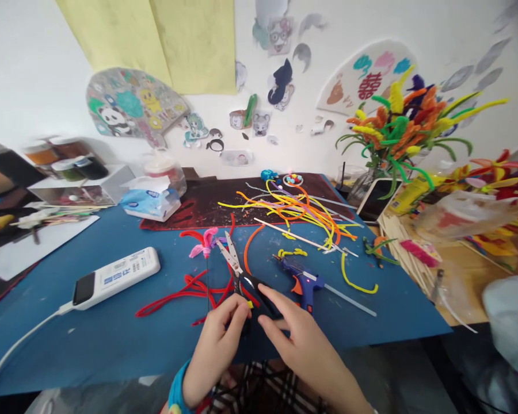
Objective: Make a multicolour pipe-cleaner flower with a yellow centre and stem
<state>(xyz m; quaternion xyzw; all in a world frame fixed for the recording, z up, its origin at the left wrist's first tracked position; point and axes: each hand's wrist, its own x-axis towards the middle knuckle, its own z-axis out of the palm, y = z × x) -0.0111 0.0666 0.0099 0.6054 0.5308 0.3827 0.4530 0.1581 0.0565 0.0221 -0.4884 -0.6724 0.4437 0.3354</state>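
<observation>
My left hand is at the near edge of the blue mat, thumb and forefinger pinched on the black handle of the scissors. The scissors lie on the mat with their blades apart, pointing away to the left. My right hand rests beside it with fingers spread, the fingertips touching the same handle. Red pipe cleaners lie tangled just left of my hands. A pink pipe-cleaner flower lies beyond them. A blue glue gun lies just right of the scissors.
A white power strip with its cable lies at left, and a tissue pack sits behind it. Yellow and orange pipe cleaners are piled mid-table. A pipe-cleaner bouquet and a phone stand at right. Jars sit far left.
</observation>
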